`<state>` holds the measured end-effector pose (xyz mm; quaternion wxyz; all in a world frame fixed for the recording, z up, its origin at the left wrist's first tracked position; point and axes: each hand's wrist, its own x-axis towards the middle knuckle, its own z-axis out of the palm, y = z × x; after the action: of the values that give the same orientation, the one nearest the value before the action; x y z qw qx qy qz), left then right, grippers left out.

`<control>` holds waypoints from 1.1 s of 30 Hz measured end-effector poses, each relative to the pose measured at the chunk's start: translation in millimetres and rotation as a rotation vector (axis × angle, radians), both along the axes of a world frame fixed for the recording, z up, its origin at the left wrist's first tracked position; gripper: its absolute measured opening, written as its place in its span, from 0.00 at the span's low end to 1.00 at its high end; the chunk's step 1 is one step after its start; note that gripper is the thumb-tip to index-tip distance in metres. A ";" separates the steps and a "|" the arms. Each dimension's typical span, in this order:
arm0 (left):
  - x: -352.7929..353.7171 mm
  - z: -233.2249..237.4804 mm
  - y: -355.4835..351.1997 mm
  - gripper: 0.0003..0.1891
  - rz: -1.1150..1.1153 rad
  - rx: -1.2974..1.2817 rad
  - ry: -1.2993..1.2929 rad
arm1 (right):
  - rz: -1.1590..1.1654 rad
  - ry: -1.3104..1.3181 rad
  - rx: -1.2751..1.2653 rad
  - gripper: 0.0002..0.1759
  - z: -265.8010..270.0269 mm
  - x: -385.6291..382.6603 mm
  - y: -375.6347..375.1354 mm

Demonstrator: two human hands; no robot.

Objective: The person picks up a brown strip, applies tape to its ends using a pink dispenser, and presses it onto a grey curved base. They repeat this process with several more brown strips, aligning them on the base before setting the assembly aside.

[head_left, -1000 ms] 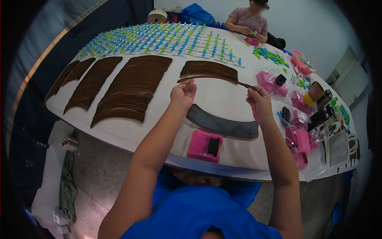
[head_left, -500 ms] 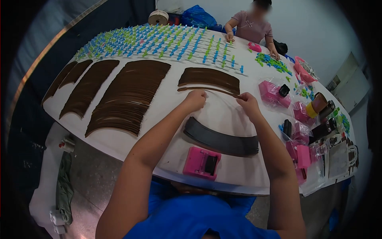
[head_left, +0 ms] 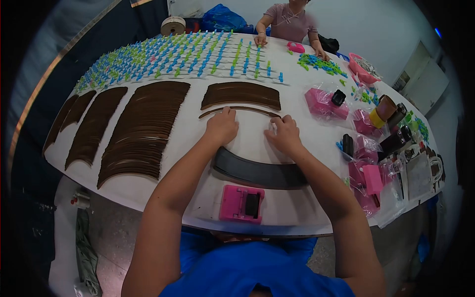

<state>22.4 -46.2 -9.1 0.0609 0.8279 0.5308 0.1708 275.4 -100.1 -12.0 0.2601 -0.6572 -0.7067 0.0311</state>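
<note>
A thin curved brown strip (head_left: 242,108) lies just in front of a stack of similar brown strips (head_left: 241,95), with a narrow gap between them. My left hand (head_left: 222,126) is closed, its fingertips at the left part of the strip. At the strip's right end, my right hand (head_left: 285,134) has its fingers curled, partly hiding that tip. Nearer to me is a curved dark grey piece (head_left: 260,171), below both hands. A pink tape dispenser (head_left: 232,203) with a black part stands in front of that piece.
Fanned brown strips (head_left: 143,128) cover the table's left side. Rows of blue and green clips (head_left: 163,54) stand behind them. Pink dispensers in plastic wrap (head_left: 326,103) and dark rolls (head_left: 396,141) sit at right. A co-worker (head_left: 292,24) handles clips across the table.
The view has shifted, so the table's contents sit further left. My right hand has turned flatter at the strip's end. My left hand now reaches onto the strip.
</note>
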 end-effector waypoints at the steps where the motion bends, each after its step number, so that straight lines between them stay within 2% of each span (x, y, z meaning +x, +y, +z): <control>1: -0.2 -0.8 1.6 0.20 -0.007 0.016 -0.002 | -0.030 -0.043 -0.055 0.30 2.9 -4.6 -3.5; 5: 3.1 -2.0 9.5 0.22 -0.002 0.057 0.031 | -0.101 -0.097 -0.157 0.36 10.6 -10.3 0.4; 11: 7.3 1.3 15.6 0.24 0.017 0.032 0.057 | -0.142 -0.111 -0.212 0.39 16.6 -11.1 11.9; 21: 7.5 4.3 13.8 0.24 0.022 0.004 0.047 | -0.164 -0.118 -0.208 0.40 13.4 -11.0 16.4; 30: -1.9 -2.0 9.7 0.24 0.032 0.068 0.014 | -0.155 -0.088 -0.329 0.42 23.3 -10.2 20.5; 33: -13.9 4.6 -1.9 0.22 0.074 0.000 0.027 | -0.146 -0.093 -0.346 0.42 24.0 -8.6 21.9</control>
<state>8.5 -48.1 -4.5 0.0471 0.8101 0.5616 0.1616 266.8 -78.2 12.0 0.1119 -0.7425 -0.6524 0.1027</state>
